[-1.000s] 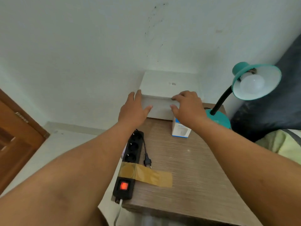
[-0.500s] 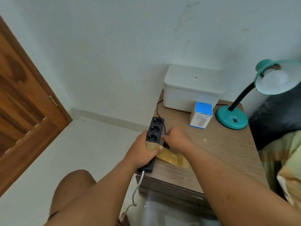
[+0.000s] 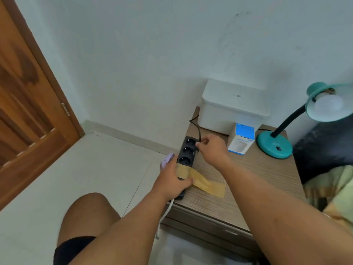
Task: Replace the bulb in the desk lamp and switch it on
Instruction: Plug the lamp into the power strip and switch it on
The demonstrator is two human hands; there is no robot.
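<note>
Plugging the lamp in at the strip.
Your right hand point(image 3: 211, 149) fingers pinch the plug point(image 3: 197, 145); left hand point(image 3: 172, 179) clamps the strip point(image 3: 186, 155); next, seat it in a socket just below.

A lidded white storage box point(image 3: 232, 108) sits at the wooden nightstand's point(image 3: 257, 180) twelve o'clock edge against the wall. At nine o'clock stands a panelled wooden door point(image 3: 28, 111). Patterned bedding point(image 3: 330, 190) lies at three o'clock.

Wooden table point(image 3: 257, 180): power strip point(image 3: 188, 150), bulb box point(image 3: 241, 139), lamp point(image 3: 275, 144), white box point(image 3: 229, 109).
</note>
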